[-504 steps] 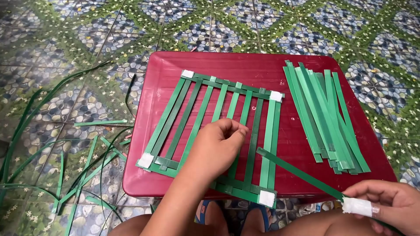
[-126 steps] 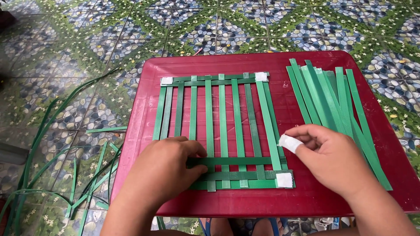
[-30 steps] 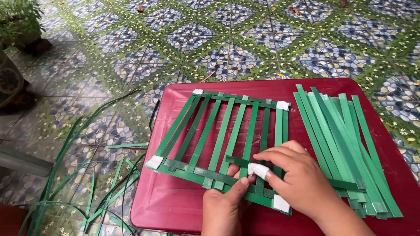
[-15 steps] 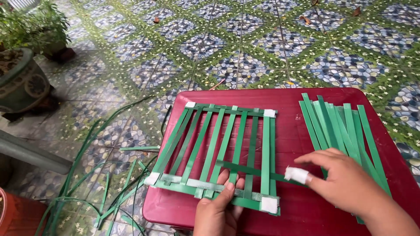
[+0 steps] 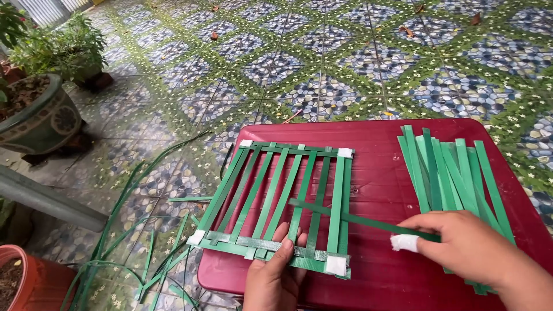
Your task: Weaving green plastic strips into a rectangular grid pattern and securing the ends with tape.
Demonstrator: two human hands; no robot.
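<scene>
A woven frame of green strips [image 5: 276, 201], taped white at its corners, lies on a red table [image 5: 374, 173]. My left hand [image 5: 275, 276] rests flat on the frame's near edge, fingers pressing the lower cross strips. My right hand [image 5: 466, 247] pinches the white-taped end of a single green strip [image 5: 351, 217]. That strip runs leftward, its far tip lying in among the frame's upright strips. A pile of loose green strips [image 5: 449, 173] lies on the table's right side, just beyond my right hand.
Scraps of green leaf strips [image 5: 144, 242] litter the patterned tile floor left of the table. A large glazed pot with a plant [image 5: 34, 115] stands far left. An orange pot [image 5: 23, 282] sits at the lower left corner.
My right hand has drawn the single strip further right, out of the frame. The view has tilted up, showing more floor and the pots. My left hand stays on the frame's near edge.
</scene>
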